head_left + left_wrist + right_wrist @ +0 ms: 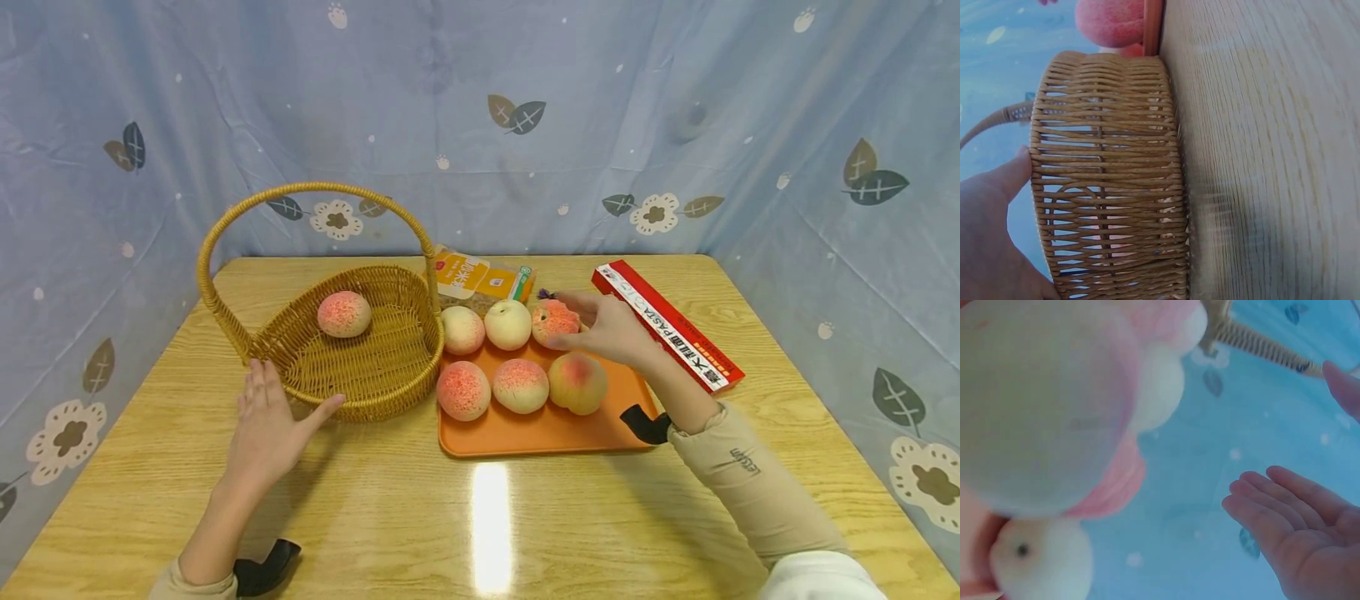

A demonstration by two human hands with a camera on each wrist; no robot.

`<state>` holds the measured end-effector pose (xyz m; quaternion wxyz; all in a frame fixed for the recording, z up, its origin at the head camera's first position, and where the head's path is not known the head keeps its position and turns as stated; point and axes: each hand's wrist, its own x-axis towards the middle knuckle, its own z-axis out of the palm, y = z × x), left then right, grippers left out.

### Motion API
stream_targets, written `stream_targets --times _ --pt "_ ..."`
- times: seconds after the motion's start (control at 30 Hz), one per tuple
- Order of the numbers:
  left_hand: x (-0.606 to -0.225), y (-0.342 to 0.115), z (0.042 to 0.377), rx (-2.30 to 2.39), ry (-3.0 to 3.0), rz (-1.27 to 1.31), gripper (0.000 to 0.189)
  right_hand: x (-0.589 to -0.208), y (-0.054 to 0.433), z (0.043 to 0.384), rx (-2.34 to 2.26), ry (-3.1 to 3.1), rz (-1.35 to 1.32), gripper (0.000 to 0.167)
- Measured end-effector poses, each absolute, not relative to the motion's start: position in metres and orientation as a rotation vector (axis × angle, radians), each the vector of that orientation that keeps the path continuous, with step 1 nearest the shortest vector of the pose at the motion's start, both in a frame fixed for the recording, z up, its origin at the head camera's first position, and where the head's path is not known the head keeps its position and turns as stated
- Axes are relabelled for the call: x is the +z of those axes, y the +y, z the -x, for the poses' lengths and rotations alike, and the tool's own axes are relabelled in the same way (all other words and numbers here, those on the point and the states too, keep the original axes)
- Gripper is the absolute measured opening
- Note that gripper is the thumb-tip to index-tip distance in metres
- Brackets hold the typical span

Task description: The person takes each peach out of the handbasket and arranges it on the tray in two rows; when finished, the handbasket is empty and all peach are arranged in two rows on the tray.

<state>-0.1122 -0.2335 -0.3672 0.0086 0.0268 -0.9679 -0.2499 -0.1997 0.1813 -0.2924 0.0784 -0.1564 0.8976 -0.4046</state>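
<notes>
My left hand [266, 425] rests against the near left side of a wicker basket [397, 406], fingers straight and thumb spread along the rim. In the left wrist view the thumb tip touches the woven wall [1110, 162]. One speckled pink peach [344, 314] lies inside the basket. My right hand [611, 329] hovers at the back right of an orange tray [525, 443], thumb and fingers spread beside a reddish peach [553, 322]. In the right wrist view that hand [1310, 537] has nothing between thumb and straight fingers. Several other peaches [521, 386] sit on the tray in rows.
Behind the tray lies an orange and clear food packet [480, 279]. A red pasta box [667, 325] lies slanted to the right of the tray, close to my right forearm. The basket's tall handle [315, 188] arches above it. A blue patterned curtain [480, 125] encloses the wooden table [375, 517].
</notes>
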Motion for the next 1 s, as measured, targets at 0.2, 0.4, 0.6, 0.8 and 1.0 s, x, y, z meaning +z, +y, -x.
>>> stream_targets --times 0.2,0.4,0.6,0.8,1.0 --pt "-0.366 -0.233 0.113 -0.768 -3.030 -0.084 0.114 -0.290 0.149 0.207 -1.134 2.708 0.566 0.075" --pt "-0.366 -0.234 0.113 -0.758 -3.004 -0.082 0.114 -0.281 0.110 0.221 -1.025 2.725 0.689 0.077" --pt "-0.366 -0.233 0.111 -0.747 -3.018 -0.086 0.115 -0.269 0.066 0.232 -0.921 2.705 0.884 0.079" --pt "-0.367 -0.231 0.112 -0.731 -3.037 -0.096 0.116 -0.259 0.030 0.231 -0.925 2.711 0.899 0.078" --pt "-0.367 -0.230 0.112 -0.731 -3.020 -0.100 0.116 -0.255 -0.003 0.235 -0.877 2.721 0.926 0.080"
